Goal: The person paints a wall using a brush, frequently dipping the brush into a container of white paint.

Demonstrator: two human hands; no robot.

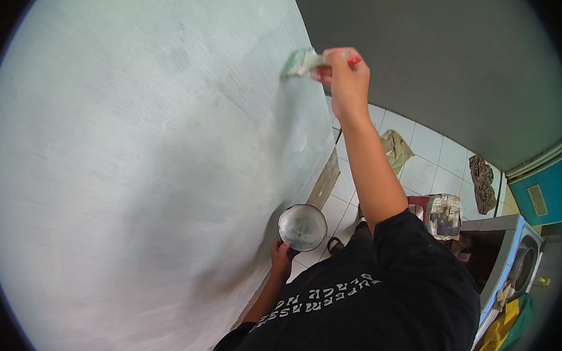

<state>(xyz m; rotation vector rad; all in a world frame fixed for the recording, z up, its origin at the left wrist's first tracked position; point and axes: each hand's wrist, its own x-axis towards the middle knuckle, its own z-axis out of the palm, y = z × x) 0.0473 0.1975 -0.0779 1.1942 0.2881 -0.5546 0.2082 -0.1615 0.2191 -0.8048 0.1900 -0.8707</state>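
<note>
A person in a black T-shirt [396, 309] with pale lettering works beside a broad, whitish wall [133, 151], one arm low and the other stretched out ahead. At near right, yellow cloth [500, 329] hangs beside green cloth [519, 328], just below a blue-edged surface with a round metal basin [523, 268]. At near left, the left grip [282, 257] pinches the near rim of a shallow, dark-rimmed bowl [303, 228], thumb at the edge; whitish residue streaks the bowl's inside, and it hangs near the wall. Beyond the bowl's right side, a dark sandal [335, 245] shows on the white tiled floor [427, 142]. To the right, a paint-smeared box [444, 216] stands just beside a dark red item [417, 201], with a crumpled brown cloth [483, 184] on the tiles past it and a teal panel [542, 193] at the far right edge. Left of the brown cloth, a beige rag [395, 149] lies on the floor. Farther off, the right grip [347, 77] is pressed together around the handle of a paintbrush [308, 60], its pale green bristles pointing left at the wall's far edge; blur leaves contact unclear. A dark grey wall [426, 41] rises at far right.
</note>
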